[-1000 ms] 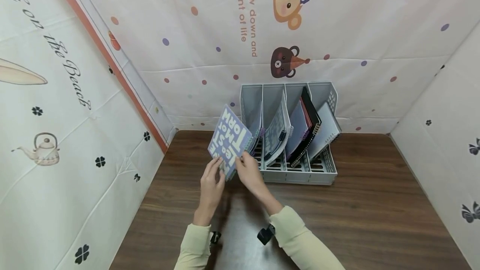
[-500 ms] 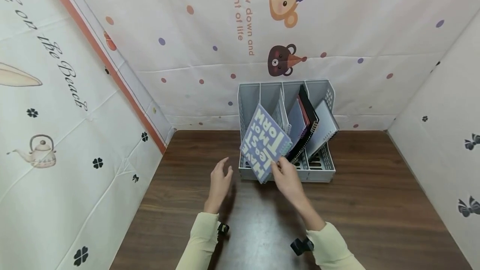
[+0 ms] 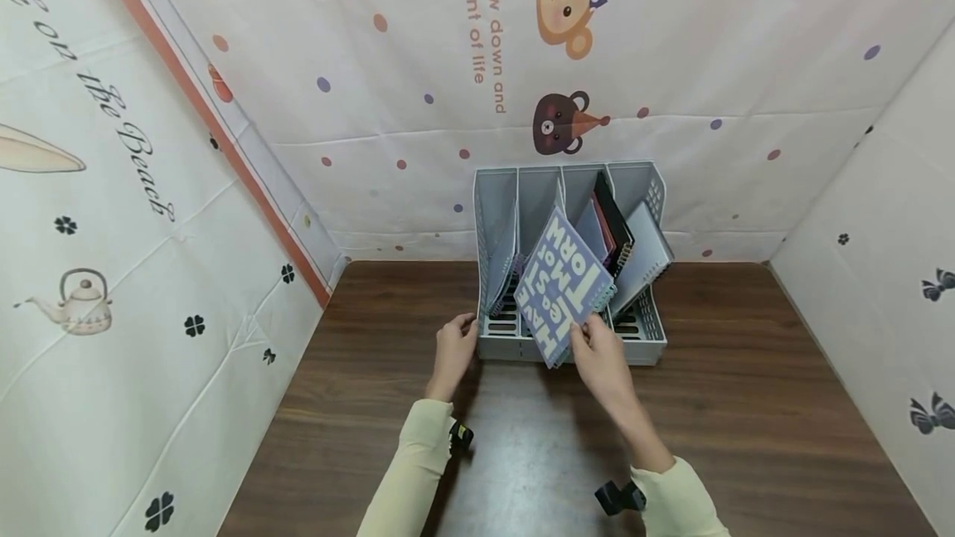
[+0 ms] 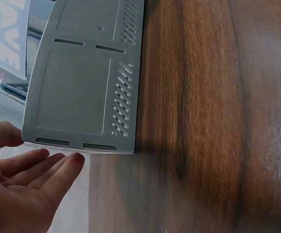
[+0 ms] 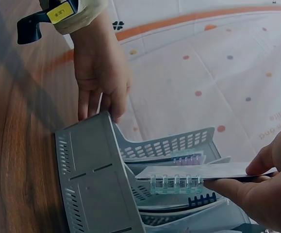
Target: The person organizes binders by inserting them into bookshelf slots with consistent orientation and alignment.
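My right hand pinches a lilac loose-leaf notebook by its lower right edge, thumb on the cover. White block letters cover its front, and clear teal rings bind it. It is tilted, above and in front of the second and third compartments of a grey plastic file organizer. At the organizer's front left corner is my left hand. Its thumb lies at the rim and its fingers along the outer side wall, as the left wrist view shows. The notebook hides part of what stands behind it.
In the leftmost compartment stands a bluish notebook. A black ring-bound notebook leans in the third, and a pale one in the rightmost. The organizer stands on a dark wooden table against a printed cloth wall.
My right hand has carried the notebook rightward from left of the organizer to its middle. My left hand has let go of the notebook and come to the organizer's front left corner.
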### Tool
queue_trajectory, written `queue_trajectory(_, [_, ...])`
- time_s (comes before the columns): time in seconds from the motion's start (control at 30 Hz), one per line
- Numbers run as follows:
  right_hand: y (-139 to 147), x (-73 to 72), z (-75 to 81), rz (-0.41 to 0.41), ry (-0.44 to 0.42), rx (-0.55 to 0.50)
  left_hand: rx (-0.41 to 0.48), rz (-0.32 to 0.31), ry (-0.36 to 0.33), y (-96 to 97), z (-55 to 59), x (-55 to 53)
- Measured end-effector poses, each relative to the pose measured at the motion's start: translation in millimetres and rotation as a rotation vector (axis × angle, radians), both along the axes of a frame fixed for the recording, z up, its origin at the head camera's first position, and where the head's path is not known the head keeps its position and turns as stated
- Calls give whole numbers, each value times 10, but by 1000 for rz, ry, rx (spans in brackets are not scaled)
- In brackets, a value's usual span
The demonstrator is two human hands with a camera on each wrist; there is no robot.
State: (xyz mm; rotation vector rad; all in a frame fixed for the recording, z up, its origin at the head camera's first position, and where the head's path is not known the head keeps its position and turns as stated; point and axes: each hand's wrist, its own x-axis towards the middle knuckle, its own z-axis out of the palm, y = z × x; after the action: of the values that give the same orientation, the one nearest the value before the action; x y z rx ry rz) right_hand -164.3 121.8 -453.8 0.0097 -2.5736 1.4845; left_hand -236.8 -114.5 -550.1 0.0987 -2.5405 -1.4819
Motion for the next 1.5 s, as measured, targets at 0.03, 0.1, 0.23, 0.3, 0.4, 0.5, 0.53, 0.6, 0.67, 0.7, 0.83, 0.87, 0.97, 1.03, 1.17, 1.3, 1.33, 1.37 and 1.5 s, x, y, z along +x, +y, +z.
queue_trajectory(0.03, [6, -6, -7, 0, 0, 4, -4, 2, -4, 2, -2, -3])
queue_trajectory(0.1, [17, -20, -20, -4, 5, 11, -19, -1, 0, 3, -16, -12])
queue_trajectory(0.23, [25, -67, -45, -21, 33, 9, -43, -6, 6, -7, -53, -31])
queue_trajectory(0.3, [15, -103, -60, -27, 46, 4, -48, 1, 3, -17, -69, -39])
queue_trajectory(0.4, [-17, -162, -87, -26, 51, -13, -50, 11, -17, -31, -79, -48])
queue_trajectory(0.5, [-66, -218, -97, -14, 45, -32, -51, 13, -36, -37, -63, -42])
queue_trajectory(0.53, [-81, -231, -93, -10, 45, -35, -51, 13, -40, -34, -55, -40])
queue_trajectory(0.6, [-115, -260, -90, -5, 44, -42, -54, 13, -42, -29, -36, -35])
queue_trajectory(0.67, [-150, -293, -87, -3, 51, -44, -57, 15, -45, -26, -26, -35])
queue_trajectory(0.7, [-169, -308, -87, -3, 57, -45, -60, 16, -46, -25, -25, -38])
queue_trajectory(0.83, [-263, -381, -91, 15, 84, -53, -67, 11, -49, -27, -22, -40])
queue_trajectory(0.87, [-292, -402, -93, 22, 91, -54, -65, 9, -49, -29, -23, -39])
queue_trajectory(0.97, [-387, -473, -106, 43, 99, -53, -59, 4, -46, -40, -31, -41])
queue_trajectory(1.03, [-456, -532, -123, 50, 99, -48, -62, 6, -43, -47, -37, -45])
queue_trajectory(1.17, [-580, -657, -175, 63, 79, -49, -64, 11, -47, -55, -56, -49])
queue_trajectory(1.3, [-666, -795, -231, 87, 75, -28, -54, 12, -55, -56, -63, -47])
queue_trajectory(1.33, [-682, -833, -247, 96, 77, -21, -51, 10, -56, -57, -58, -46])
queue_trajectory(1.37, [-696, -873, -261, 101, 75, -8, -50, 9, -54, -57, -55, -47])
queue_trajectory(1.5, [-737, -1026, -316, 119, 58, 9, -48, 7, -53, -58, -36, -44])
